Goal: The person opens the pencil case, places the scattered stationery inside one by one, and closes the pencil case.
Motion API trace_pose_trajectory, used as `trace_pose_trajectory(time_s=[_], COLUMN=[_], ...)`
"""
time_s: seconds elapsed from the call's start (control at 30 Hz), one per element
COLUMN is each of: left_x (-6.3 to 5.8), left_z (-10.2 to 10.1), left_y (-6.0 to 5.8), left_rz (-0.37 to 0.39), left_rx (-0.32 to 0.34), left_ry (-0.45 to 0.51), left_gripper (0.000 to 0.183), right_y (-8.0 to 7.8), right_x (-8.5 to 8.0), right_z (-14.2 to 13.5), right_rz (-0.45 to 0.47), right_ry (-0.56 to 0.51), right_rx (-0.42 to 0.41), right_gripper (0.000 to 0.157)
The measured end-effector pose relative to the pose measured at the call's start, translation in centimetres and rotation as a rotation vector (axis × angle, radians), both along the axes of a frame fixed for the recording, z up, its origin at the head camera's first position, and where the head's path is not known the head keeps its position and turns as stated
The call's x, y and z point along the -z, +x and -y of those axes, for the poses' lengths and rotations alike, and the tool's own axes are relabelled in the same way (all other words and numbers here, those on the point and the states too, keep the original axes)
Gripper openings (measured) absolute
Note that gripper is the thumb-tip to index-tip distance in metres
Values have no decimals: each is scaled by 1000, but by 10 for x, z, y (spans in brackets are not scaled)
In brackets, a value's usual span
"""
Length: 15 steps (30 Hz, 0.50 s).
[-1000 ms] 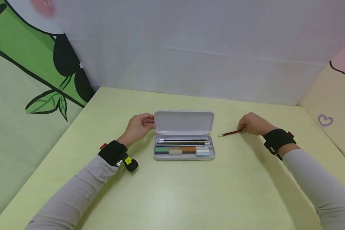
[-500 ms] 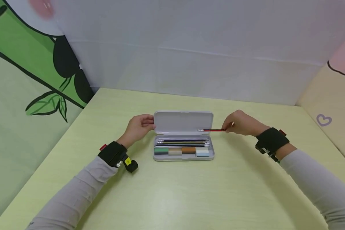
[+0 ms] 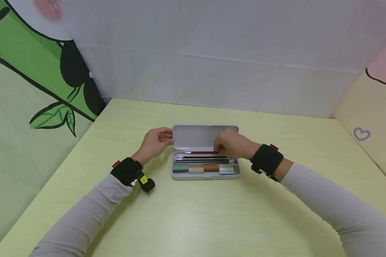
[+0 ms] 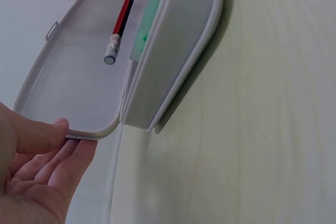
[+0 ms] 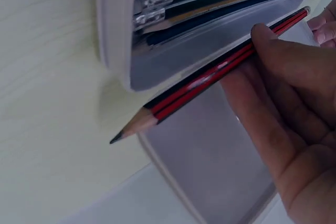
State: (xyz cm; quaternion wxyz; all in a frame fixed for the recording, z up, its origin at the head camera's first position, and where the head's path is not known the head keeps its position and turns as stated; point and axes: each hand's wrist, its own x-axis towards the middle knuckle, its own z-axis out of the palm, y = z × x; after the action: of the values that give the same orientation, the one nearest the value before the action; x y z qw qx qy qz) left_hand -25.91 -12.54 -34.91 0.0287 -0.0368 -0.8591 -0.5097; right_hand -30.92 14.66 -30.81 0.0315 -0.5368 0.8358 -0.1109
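Observation:
A pale grey pencil case stands with its lid raised. At the lid's left edge my left hand pinches the rim, thumb inside and fingers behind. My right hand holds a red-and-black striped pencil between thumb and fingers, over the back of the case. The pencil's sharpened tip points right and its eraser end left. Several dark pencils lie in the case's rear compartment. In front of them sit a green block, a beige one, an orange one and pale ones.
The case rests on a light wooden table. A white wall stands behind it, with painted panels at left and right. Black straps with small cameras sit on both wrists.
My right hand has carried the red-and-black pencil left from the table's right side, past the lid, to over the case's rear compartment. The left hand has stayed on the lid.

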Motion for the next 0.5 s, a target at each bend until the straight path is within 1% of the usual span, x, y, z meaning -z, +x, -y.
trace_pose_trajectory(time_s=[0.1,0.27,0.4,0.5], left_x=[0,0,1,1], left_z=[0,0,1,2], left_y=[0,0,-2,-1], left_rz=[2,-4,-11,-17], left_rx=[3,3,3,5], left_ry=[15,35,38,38], left_gripper=[31,31,30,30], right_y=[1,2,2,2], right_x=[6,14,18,21], right_z=[13,25,30,31], right_rz=[-35,-33,-27,-42], right_ry=[25,44,23,-3], right_rx=[17,70,89,95], right_gripper=[9,10,13,14])
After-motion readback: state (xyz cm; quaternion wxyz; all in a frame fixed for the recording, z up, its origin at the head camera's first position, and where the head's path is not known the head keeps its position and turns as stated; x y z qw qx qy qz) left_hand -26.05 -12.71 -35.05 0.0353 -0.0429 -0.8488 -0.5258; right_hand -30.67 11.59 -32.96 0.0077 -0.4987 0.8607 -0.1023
